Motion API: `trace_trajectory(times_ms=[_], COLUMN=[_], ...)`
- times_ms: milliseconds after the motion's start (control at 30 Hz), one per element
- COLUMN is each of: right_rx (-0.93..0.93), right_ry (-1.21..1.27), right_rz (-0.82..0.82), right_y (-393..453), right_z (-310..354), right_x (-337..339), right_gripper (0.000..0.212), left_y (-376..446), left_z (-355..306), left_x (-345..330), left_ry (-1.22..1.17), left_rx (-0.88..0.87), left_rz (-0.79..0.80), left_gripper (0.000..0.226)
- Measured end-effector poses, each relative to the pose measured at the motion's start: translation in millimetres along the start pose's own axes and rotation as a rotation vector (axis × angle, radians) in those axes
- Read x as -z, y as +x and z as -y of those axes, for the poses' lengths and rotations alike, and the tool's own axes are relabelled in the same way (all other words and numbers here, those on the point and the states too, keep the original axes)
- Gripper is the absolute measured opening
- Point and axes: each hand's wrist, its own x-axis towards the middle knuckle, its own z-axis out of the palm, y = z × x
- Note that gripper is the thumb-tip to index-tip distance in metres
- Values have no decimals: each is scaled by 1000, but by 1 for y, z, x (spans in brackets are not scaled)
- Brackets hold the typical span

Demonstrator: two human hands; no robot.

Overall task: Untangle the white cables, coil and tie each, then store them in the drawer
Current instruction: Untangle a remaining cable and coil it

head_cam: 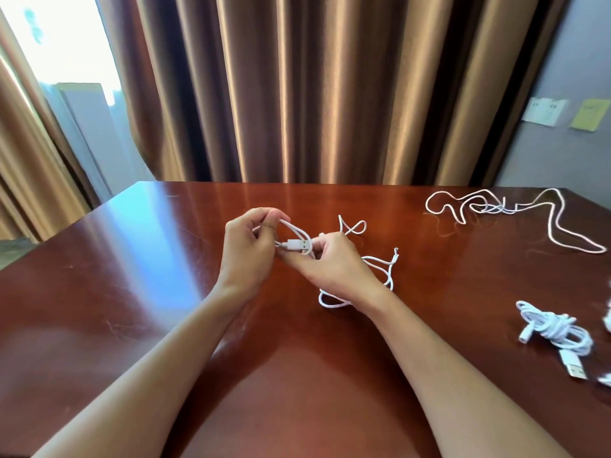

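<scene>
White cable in hand (358, 276): held just above the middle of the table (132, 292); a short run near the USB plug (299, 244) is doubled into a small loop between both hands, and the slack trails to the right, lying in loose curves on the wood with a free end sticking up.
Left hand (251, 246): fingers curled, pinching the top of the loop between thumb and fingertips.
Right hand (334, 259): fingers curled round the cable just beside the plug; the exact contact of the fingertips is hidden behind the knuckles.
Loose cable (496, 209): lies uncoiled at the far right of the table, well apart from the hands, in open bends that cross near its middle.
Coiled cable (555, 328): lies at the right edge, wound into a bundle and wrapped about its waist, plug end pointing toward the near edge. More white cable shows at the frame's right border, too cropped to describe.
Drawer: not in view.
Step in hand: judged to be the start of coiling the held cable, first loop formed at the plug end.
Progress: judged partial; at least one cable bundled, one in work, one untouched, none stored.
Next move calls for: drawing the slack in hand over hand, laying even loops against the first, with the left-hand pinch firm.
Risk: trailing curves may catch on one another and knot as they are pulled.
</scene>
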Motion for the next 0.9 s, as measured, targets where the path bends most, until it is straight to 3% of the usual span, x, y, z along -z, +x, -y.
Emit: trace_trajectory(times_ms=[100, 233, 400, 567, 700, 833, 900], right_rx=[12, 96, 221, 185, 68, 16, 19], right_ry=[267, 575, 421, 467, 503, 472, 349], right_rz=[-6, -73, -246, -319, -343, -361, -342], right_y=[0, -1, -8, -8, -2, 7, 11], right_z=[1, 5, 9, 8, 2, -2, -7], right_x=[-1, -16, -31, -40, -39, -25, -16], right_gripper=[43, 26, 38, 34, 43, 24, 24], left_y=[1, -9, -19, -30, -31, -24, -19], left_z=[4, 0, -7, -19, -17, -10, -9], left_x=[0, -9, -13, -15, -15, -9, -4], left_ry=[-103, -66, 84, 206, 224, 235, 284], left_rx=[77, 26, -40, -149, -186, -238, -280], left_rz=[-29, 8, -8, 20, 145, 293, 330], left_gripper=[27, 24, 26, 14, 15, 11, 13])
